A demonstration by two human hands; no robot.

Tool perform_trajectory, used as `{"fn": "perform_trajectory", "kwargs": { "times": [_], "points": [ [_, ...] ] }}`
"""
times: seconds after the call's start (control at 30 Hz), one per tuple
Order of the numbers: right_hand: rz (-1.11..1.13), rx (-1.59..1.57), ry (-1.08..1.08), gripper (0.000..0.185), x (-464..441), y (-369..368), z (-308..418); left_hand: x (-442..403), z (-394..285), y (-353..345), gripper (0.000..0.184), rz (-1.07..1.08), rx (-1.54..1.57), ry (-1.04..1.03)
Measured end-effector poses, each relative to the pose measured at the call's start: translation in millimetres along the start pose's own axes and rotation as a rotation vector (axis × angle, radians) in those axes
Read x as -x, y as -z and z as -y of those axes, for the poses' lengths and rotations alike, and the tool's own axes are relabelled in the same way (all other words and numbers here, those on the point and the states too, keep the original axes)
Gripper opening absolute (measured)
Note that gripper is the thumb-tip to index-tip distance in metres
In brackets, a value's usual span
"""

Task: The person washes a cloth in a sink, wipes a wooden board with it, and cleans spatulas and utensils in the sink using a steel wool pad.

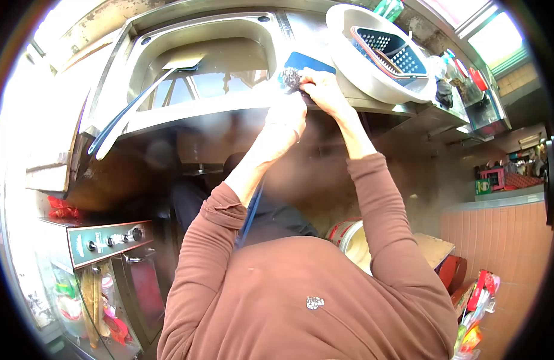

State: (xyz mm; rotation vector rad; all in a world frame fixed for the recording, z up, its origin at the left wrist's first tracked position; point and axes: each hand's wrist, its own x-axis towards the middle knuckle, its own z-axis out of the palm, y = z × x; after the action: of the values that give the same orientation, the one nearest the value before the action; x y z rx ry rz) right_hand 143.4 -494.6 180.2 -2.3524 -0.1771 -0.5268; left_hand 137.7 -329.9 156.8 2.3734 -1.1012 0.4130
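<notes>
A grey steel wool scrubber (291, 78) is pinched in the fingers of my right hand (325, 90) at the sink's front right edge. It rests against a flat blue blade (310, 62). My left hand (285, 120) is closed just below the scrubber. From under that hand a long thin blue handle (250, 217) runs down toward my body; it looks like part of the same long-handled tool as the blade, though the join is hidden. On the left, two long-handled utensils (124, 123) lean over the rim of the metal sink (133, 81), their heads in murky water.
A white basin (343, 60) holding a dark perforated basket (403, 57) stands on the right counter. Bottles and jars (469, 84) crowd farther right. A metal cabinet with knobs (112, 243) is at lower left. A bucket (352, 240) stands on the floor beside me.
</notes>
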Motion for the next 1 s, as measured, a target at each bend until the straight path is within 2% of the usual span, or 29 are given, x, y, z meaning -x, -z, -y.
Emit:
{"fn": "perform_trajectory", "kwargs": {
  "times": [0.07, 0.1, 0.2, 0.3, 0.33, 0.4, 0.47, 0.5, 0.57, 0.6, 0.67, 0.7, 0.77, 0.83, 0.87, 1.0],
  "points": [
    [-0.003, -0.074, -0.078, 0.006, 4.6, -1.8, -0.8, -0.3, 2.4, 3.6, 0.018, 0.063, 0.090, 0.011],
    [-0.005, -0.113, -0.113, 0.005, 1.5, -3.8, -1.7, 2.0, 6.4, -5.5, 0.018, -0.024, -0.046, -0.056],
    [0.015, 0.059, -0.097, 0.007, -33.1, -13.9, -7.6, 5.7, 24.4, -34.7, 0.017, -0.221, -0.437, -0.235],
    [-0.068, 0.196, 0.015, 0.011, -80.8, -38.5, -41.4, 12.4, 28.4, -50.4, 0.014, -0.213, -0.656, -0.261],
    [-0.049, 0.173, -0.062, 0.011, -87.5, -38.5, -40.2, 13.4, 24.5, -56.2, 0.014, -0.173, -0.667, -0.201],
    [-0.019, 0.126, -0.216, 0.012, -95.5, -35.9, -29.3, 11.3, 19.6, -39.8, 0.012, -0.188, -0.506, -0.162],
    [-0.010, 0.135, -0.081, 0.009, -81.0, -32.3, -23.5, 6.9, 13.6, -16.8, 0.010, -0.285, -0.147, -0.197],
    [-0.003, 0.142, -0.010, 0.008, -75.0, -27.9, -17.9, 6.2, 7.6, -3.7, 0.010, -0.272, -0.119, -0.180],
    [0.123, -0.020, -0.064, 0.007, -45.7, -20.0, 0.0, 6.6, -1.1, 14.7, 0.011, -0.245, -0.065, -0.145],
    [0.185, -0.104, -0.096, 0.006, -29.6, -18.2, 9.5, 7.1, -0.8, 13.5, 0.013, -0.162, -0.048, -0.116],
    [0.162, -0.243, -0.032, 0.008, -13.5, -18.6, 13.5, 3.3, -0.6, 13.3, 0.018, 0.009, -0.012, -0.062],
    [0.150, -0.311, 0.004, 0.009, -11.7, -18.1, 12.5, 4.6, -2.6, 16.1, 0.016, -0.037, 0.016, -0.053],
    [0.092, -0.092, 0.020, 0.017, -22.1, -18.0, 4.8, 11.8, -7.9, 27.3, 0.013, -0.134, 0.063, -0.035],
    [-0.010, 0.117, 0.014, 0.024, -44.8, -21.3, -16.6, 13.8, -12.7, 33.4, 0.011, -0.099, -0.082, -0.046],
    [0.012, 0.373, 0.045, 0.031, -58.0, -18.8, -34.2, 11.4, -10.9, 30.9, 0.011, -0.068, -0.077, -0.046],
    [0.008, 0.565, -0.139, 0.027, -95.1, -16.5, -72.5, 8.2, 0.2, 8.8, 0.012, 0.080, 0.086, -0.019]
  ]
}}
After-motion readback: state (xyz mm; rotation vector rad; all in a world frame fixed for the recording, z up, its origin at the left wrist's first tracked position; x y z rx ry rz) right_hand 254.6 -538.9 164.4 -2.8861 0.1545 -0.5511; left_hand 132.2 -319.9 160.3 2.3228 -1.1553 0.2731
